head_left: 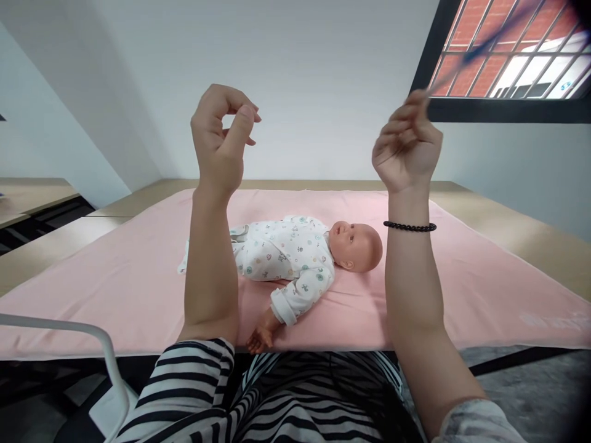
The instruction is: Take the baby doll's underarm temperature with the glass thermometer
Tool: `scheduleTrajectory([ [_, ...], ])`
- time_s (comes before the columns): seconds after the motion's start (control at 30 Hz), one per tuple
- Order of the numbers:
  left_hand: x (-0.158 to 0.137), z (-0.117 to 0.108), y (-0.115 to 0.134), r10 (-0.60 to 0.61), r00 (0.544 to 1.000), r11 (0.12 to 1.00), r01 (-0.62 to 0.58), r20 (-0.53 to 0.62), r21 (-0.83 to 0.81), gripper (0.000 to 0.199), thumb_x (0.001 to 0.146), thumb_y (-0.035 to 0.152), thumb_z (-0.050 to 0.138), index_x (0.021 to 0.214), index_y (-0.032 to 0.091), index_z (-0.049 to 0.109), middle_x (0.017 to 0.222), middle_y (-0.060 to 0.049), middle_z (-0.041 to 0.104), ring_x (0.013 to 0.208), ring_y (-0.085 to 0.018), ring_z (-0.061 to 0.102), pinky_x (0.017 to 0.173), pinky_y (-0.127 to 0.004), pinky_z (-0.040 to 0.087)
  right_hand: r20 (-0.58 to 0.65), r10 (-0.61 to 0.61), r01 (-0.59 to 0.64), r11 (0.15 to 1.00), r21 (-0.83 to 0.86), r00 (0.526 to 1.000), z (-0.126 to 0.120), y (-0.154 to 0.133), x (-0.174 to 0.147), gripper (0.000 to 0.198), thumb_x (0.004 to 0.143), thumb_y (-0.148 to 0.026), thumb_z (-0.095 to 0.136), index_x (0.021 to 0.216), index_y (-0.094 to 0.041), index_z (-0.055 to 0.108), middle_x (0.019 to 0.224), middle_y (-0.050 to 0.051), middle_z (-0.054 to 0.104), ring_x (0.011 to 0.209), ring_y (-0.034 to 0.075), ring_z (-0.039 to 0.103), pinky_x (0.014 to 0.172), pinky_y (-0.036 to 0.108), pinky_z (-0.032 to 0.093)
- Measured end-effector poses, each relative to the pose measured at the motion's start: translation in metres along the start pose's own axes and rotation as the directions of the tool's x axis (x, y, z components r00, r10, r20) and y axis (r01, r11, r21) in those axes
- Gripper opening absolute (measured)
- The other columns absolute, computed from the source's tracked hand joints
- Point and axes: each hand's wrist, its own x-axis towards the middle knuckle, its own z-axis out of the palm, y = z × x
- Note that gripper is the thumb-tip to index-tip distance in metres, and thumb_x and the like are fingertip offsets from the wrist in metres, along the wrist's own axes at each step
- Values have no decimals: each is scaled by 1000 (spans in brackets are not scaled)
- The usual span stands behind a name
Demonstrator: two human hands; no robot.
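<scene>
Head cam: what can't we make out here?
Head view throughout:
Thin blue item at the right hand: motion-blurred, far end cut off by the top edge; type unclear.
Left hand: curled fingers hide whether anything is pinched.
Doll: legs partly hidden behind the left forearm.
Pale lettering on the pink sheet: too faint to read.

a doll lies face-up on a blanket, head toward its right edge, one arm reaching its near edge. the blanket lies on a table; behind the table's far edge is a wall, a window above the far right corner.
</scene>
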Motion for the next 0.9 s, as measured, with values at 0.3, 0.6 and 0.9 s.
scheduleTrajectory([
  [0.3,0,0,8,-70,998,995,70,0,-66,29,92,46,68,75,22,63,83,0,62,87,-14,60,56,-28,47,-244,371,-296,908,295,896,13,-4,-2,10,89,-25,71,81,-30,68,71,-5,64,94,11,66,71,21,54],
  [0.6,0,1,6,-58,998,991,58,7,-118,16,88,23,62,76,28,72,81,-3,65,85,-20,63,54,-30,46,46,66,-78,934,349,997,-18,5,7,13,90,-23,73,85,-34,67,75,-5,66,94,13,64,83,24,56],
  [0.9,-2,0,6,-79,996,989,85,50,-121,15,91,33,69,79,25,71,84,-1,65,87,-19,62,57,-31,49,-121,122,-155,934,-322,985,5,7,1,29,89,-50,73,99,-26,62,89,-1,67,94,18,70,77,34,61],
])
